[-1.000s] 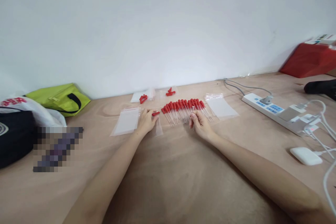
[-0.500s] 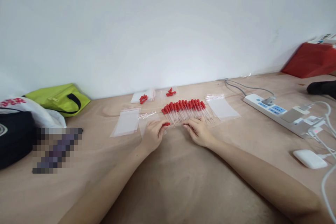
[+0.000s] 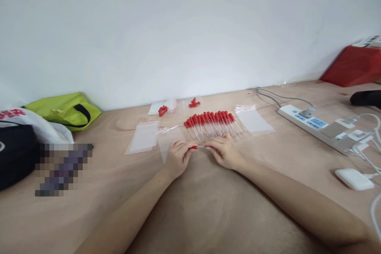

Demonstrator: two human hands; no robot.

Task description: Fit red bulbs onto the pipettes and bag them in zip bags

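My left hand (image 3: 178, 156) pinches a red rubber bulb (image 3: 194, 147) between thumb and fingers. My right hand (image 3: 222, 151) is closed on a thin clear dropper tube (image 3: 201, 147), whose left end meets the bulb's mouth. How far the tube sits inside the bulb is too small to tell. Just beyond both hands, a row of droppers with red bulbs (image 3: 210, 118) lies side by side, tubes pointing toward me. A clear zip bag (image 3: 169, 137) lies beside my left hand.
Loose red bulbs (image 3: 163, 110) and more red bulbs (image 3: 194, 103) lie on bags near the wall. Stacks of zip bags flank the row, left (image 3: 144, 137) and right (image 3: 254, 119). A power strip (image 3: 312, 127) with cables and a white charger case (image 3: 354, 178) are at right; a green bag (image 3: 64, 111) is at left.
The bulb and the tube, apart before, now meet end to end. Both hands have come slightly nearer to me, the left also moving right. The row of droppers stays put.
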